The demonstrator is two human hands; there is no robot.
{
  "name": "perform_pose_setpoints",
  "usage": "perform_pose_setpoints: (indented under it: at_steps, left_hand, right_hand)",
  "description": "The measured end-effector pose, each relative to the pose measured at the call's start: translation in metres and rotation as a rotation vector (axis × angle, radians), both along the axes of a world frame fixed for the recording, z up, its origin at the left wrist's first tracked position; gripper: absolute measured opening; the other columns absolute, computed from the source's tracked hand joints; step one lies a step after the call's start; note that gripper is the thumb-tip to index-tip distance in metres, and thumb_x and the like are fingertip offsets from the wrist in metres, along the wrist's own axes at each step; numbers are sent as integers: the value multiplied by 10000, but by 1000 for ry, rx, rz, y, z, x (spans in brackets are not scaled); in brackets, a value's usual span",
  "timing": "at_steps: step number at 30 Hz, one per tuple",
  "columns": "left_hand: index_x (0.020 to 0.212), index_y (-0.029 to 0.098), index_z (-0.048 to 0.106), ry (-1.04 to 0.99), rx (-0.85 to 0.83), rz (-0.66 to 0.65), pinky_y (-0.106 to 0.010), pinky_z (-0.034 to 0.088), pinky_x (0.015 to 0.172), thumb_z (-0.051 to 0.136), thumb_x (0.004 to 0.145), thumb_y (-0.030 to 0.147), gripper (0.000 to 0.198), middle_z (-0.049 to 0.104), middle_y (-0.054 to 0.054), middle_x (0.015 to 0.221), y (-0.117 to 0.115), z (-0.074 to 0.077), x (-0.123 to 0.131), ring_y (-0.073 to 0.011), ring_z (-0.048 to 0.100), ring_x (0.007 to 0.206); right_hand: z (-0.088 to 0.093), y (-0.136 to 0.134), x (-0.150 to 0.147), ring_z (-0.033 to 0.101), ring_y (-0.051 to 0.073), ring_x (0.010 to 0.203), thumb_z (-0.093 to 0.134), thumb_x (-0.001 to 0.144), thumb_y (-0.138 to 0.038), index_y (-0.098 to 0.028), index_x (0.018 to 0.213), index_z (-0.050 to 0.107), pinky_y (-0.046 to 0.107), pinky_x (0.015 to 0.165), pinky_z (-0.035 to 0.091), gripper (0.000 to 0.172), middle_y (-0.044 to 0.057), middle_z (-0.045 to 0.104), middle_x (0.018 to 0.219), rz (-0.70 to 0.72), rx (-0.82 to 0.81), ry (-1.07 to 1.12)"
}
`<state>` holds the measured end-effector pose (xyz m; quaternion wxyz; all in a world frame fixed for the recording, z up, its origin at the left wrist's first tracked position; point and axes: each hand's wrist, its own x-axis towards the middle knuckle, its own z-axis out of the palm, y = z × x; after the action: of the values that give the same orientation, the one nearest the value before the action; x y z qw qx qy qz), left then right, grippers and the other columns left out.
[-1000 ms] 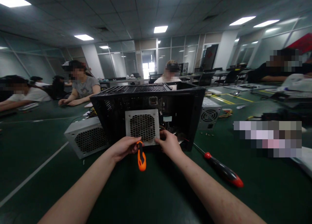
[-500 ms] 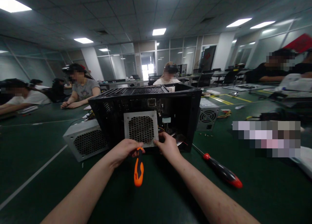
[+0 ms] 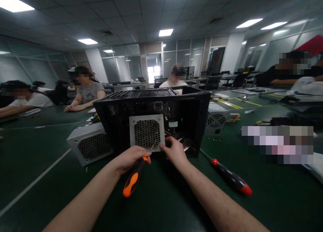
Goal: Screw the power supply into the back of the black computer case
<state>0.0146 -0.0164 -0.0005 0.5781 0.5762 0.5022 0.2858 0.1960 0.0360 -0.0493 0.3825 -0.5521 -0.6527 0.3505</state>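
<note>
Plainly, the left hand [image 3: 133,158] pinches an orange-and-black screwdriver [image 3: 131,182], handle slanting near-left, shaft crossing before the honeycomb-grilled power supply [image 3: 146,130]. That unit stands upright at the black computer case's [image 3: 185,95] near, open side; the right hand [image 3: 174,150] grips its lower right edge, thumb in front.

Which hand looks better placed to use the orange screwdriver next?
Probably the left hand: it holds the orange screwdriver, its shaft angled up before the silver unit. The right hand seems occupied, holding that unit's lower right edge.
</note>
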Motion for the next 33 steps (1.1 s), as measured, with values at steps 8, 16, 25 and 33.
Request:
perform_pose_setpoints:
  at_steps: [8,16,25,33]
  left_hand:
    - [570,122,613,-45,14,56,-232,209,461,638,644,502,388,471,24,466,4,-5,-3,-62,351,433]
    - [566,117,607,-181,-33,91,-222,239,474,677,644,441,341,474,26,459,9,-10,-5,-60,384,449]
    - [609,110,635,-315,-108,134,-206,324,514,712,647,405,307,534,16,523,8,-16,3,-61,454,492]
    - [614,107,640,-349,-114,62,-219,353,527,735,607,427,334,549,8,535,-12,-14,34,-78,472,519]
  right_hand:
    - [5,1,3,583,190,958,537,876,-345,-171,1164,528,402,793,503,336,75,563,1155,49,-101,54]
    - [8,-5,10,584,187,951,529,879,-353,-176,1157,532,398,788,506,330,74,566,1149,6,16,46]
    - [33,-40,16,581,166,914,495,875,-212,-159,1032,572,361,807,490,183,57,603,1000,152,524,-118]
    - [50,-119,12,594,218,934,476,768,-83,-195,1158,539,323,700,533,411,99,598,1144,472,908,-526]
